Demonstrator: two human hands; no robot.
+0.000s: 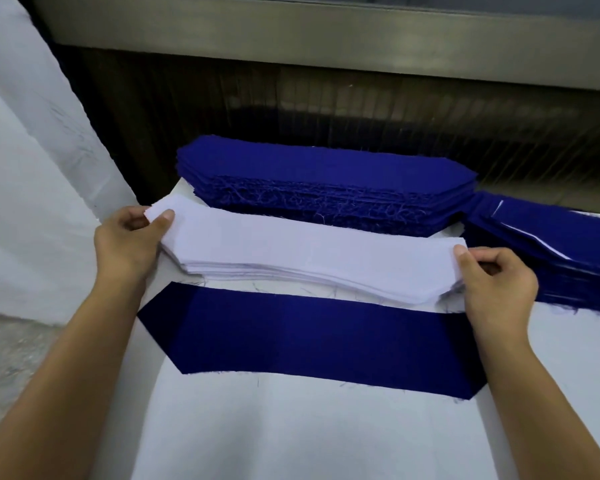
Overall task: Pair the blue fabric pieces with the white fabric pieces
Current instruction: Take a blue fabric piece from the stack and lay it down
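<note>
Left hand (129, 237) and right hand (492, 282) are each pinching an end of the top white piece (309, 251); thin and floppy, it is likely needing both-end support.

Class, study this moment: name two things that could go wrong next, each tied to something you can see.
1. The left hand and right hand pinch the thin-layered white stack at its ends; several sheets might lift together.
2. The single blue piece has angled ends; a white sheet could land askew.
</note>
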